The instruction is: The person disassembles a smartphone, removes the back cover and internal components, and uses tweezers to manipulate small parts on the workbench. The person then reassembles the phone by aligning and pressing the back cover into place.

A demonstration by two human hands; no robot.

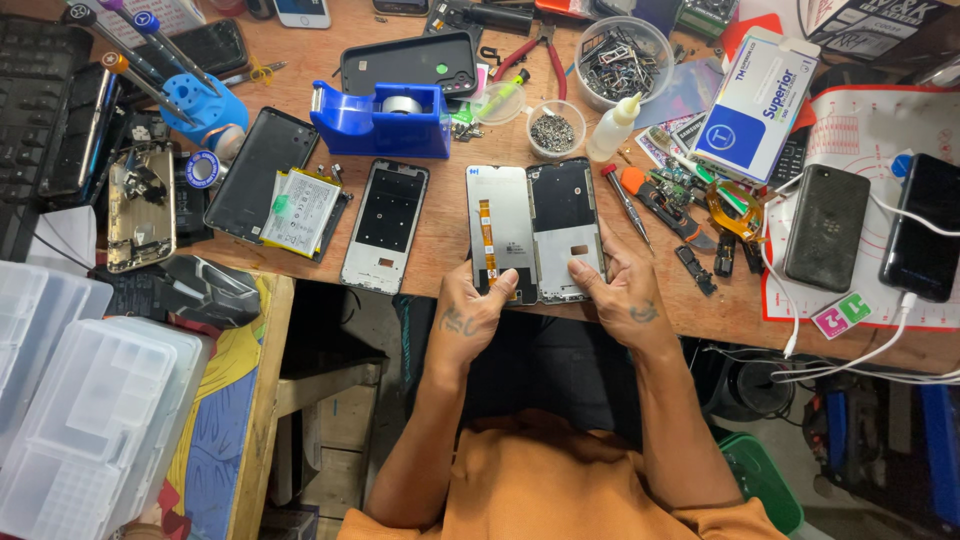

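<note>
My left hand grips the lower end of a phone screen panel that lies back-side up, pale grey with an orange flex cable. Right beside it, touching, lies a phone middle frame, dark inside with a silver rim. My right hand rests on that frame's lower end, thumb on top. Both parts lie at the near edge of the wooden workbench.
Another phone frame, a battery and a black back cover lie to the left. A blue tape dispenser, small cups of screws, a screwdriver and two charging phones crowd the bench. Clear plastic boxes sit lower left.
</note>
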